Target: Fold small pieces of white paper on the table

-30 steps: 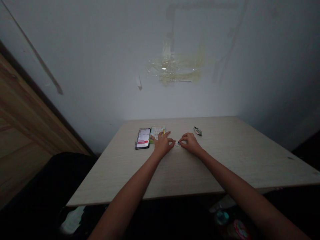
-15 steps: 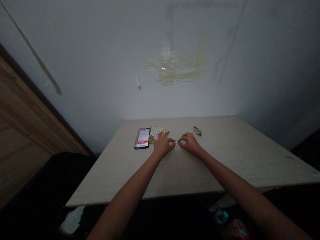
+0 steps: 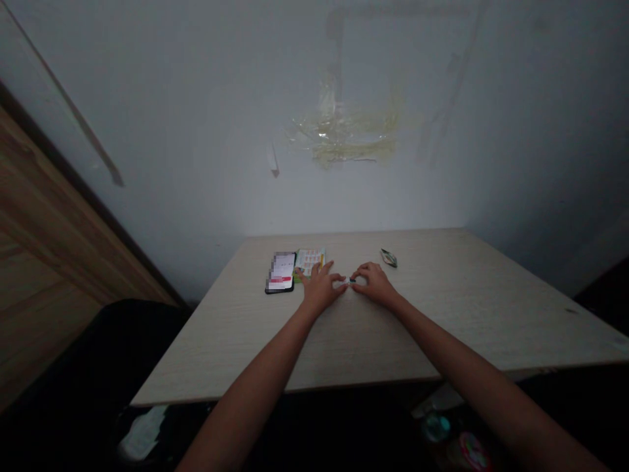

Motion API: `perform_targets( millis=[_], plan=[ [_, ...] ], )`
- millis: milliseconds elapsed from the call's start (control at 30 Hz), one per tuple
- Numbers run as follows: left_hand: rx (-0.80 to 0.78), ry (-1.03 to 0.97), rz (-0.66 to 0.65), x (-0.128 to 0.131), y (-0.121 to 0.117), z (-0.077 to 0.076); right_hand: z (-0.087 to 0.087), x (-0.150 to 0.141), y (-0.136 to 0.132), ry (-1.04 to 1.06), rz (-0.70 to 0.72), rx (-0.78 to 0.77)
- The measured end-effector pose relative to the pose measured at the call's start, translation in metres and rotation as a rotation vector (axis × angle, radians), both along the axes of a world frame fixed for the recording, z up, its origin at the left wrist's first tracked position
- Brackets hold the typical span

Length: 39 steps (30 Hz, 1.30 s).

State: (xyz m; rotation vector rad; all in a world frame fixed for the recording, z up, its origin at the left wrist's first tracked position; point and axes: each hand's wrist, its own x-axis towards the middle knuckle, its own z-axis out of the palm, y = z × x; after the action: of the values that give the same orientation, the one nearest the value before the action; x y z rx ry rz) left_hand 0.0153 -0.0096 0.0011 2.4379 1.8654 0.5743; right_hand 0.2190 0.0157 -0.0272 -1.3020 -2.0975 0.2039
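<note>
Just right of the black-edged rectangular phone (image 3: 281, 272), the left hand (image 3: 320, 287) pinches narrowly, outer fingers fanned, on a tiny whitish piece (image 3: 348, 280) with a dark edge, its shape too small to tell; farther from the phone, the right hand (image 3: 374, 282) grips its dark side between thumb and forefinger.

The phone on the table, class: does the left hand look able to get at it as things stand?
Probably yes: the phone lies just left of the left hand, with nothing on it. That hand, though, seems to be pinching a small pale item, so it would likely need to let go first.
</note>
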Motion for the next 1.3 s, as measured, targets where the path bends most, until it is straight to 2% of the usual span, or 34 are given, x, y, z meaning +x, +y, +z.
perform_targets(
  millis=[300, 467, 600, 733, 900, 1300],
  plan=[
    [0.010, -0.022, 0.022, 0.001, 0.002, 0.001, 0.006, 0.001, 0.001, 0.162, 0.170, 0.031],
    [0.005, -0.052, 0.031, 0.001, 0.004, 0.001, 0.007, 0.001, -0.001, 0.355, 0.136, -0.096],
    [-0.005, -0.068, 0.042, 0.001, 0.005, 0.000, 0.006, -0.002, -0.003, 0.460, 0.187, -0.185],
    [-0.025, -0.074, 0.049, 0.001, 0.006, 0.000, 0.006, -0.003, -0.003, 0.405, 0.205, -0.194],
    [-0.031, -0.075, 0.048, 0.001, 0.007, -0.002, 0.005, -0.002, -0.001, 0.250, 0.149, -0.075],
    [-0.043, -0.087, 0.017, 0.003, 0.007, 0.001, 0.005, -0.009, 0.005, 0.205, 0.055, -0.028]
  ],
)
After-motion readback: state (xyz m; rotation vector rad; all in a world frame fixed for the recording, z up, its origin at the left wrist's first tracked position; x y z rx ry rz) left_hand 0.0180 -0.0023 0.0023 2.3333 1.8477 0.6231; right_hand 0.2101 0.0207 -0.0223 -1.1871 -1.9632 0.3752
